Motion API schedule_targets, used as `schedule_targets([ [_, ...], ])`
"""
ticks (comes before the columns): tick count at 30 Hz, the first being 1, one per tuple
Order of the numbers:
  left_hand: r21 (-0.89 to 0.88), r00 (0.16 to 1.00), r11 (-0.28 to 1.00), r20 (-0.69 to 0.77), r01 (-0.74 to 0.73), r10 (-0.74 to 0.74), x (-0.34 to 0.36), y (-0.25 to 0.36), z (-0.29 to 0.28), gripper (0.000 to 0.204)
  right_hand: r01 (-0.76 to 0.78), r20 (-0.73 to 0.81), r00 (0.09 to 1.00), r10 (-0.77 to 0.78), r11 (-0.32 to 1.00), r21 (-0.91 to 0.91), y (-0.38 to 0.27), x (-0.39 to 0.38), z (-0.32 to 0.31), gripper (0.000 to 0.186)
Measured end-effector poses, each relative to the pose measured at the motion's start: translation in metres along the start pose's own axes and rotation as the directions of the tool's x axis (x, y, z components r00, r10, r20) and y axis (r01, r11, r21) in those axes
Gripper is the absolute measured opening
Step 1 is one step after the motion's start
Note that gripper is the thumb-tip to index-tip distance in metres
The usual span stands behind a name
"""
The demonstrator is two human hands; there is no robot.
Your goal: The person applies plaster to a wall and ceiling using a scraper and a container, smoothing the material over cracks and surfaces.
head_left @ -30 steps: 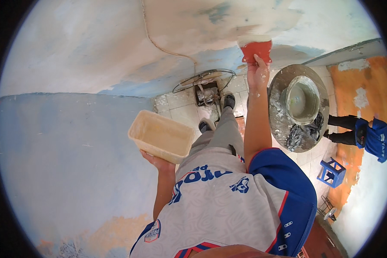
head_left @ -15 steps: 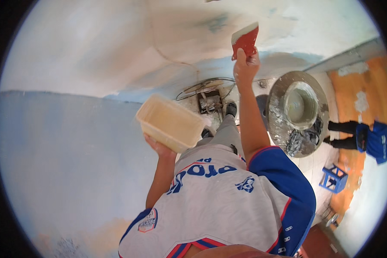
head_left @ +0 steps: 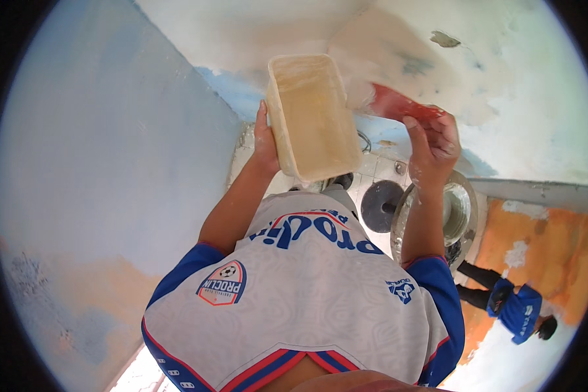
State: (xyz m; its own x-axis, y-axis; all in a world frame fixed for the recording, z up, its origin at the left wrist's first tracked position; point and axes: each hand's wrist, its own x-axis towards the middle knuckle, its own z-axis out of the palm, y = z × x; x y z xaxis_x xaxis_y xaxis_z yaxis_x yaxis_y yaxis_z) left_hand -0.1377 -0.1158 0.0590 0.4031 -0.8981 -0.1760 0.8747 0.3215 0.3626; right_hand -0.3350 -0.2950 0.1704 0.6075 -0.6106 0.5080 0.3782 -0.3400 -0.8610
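1. Your left hand grips the tub by its long side, fingers wrapped under it, raised near the wall.
2. Your right hand is closed around the red scraper, its blade tip just beside the tub's rim.
3. This looks like the loading step: dip the blade squarely, keep the tub level.

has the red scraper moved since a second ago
Yes. The red scraper in the right hand was well right of the cream tub, up on the pale wall patch; now its blade sits beside the tub's rim.
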Motion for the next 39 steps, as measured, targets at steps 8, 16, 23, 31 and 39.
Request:
schedule_targets([
  [8,0.04,0.924,0.923,0.002,-0.382,0.382,-0.009,-0.011,-0.015,0.075,0.124,0.018,0.99,-0.137,0.829,-0.545,-0.057,0.0,0.088,0.033],
  [16,0.007,0.865,0.867,0.066,-0.498,0.497,-0.014,0.002,-0.041,0.064,0.239,0.309,0.949,-0.061,0.78,-0.579,-0.048,-0.007,0.135,0.034],
  [23,0.021,0.862,0.863,-0.039,-0.505,0.505,-0.025,0.005,-0.045,0.058,0.113,0.28,0.959,0.041,0.853,-0.51,-0.053,-0.009,0.139,0.033],
  [31,0.071,0.833,0.834,-0.044,-0.548,0.551,-0.026,0.003,-0.054,0.06,0.184,0.324,0.946,-0.007,0.835,-0.519,-0.062,-0.022,0.136,0.034],
  [39,0.088,0.822,0.818,0.007,-0.568,0.57,-0.025,0.003,-0.072,0.065,0.136,0.264,0.964,0.022,0.813,-0.567,-0.074,-0.037,0.124,0.033],
])
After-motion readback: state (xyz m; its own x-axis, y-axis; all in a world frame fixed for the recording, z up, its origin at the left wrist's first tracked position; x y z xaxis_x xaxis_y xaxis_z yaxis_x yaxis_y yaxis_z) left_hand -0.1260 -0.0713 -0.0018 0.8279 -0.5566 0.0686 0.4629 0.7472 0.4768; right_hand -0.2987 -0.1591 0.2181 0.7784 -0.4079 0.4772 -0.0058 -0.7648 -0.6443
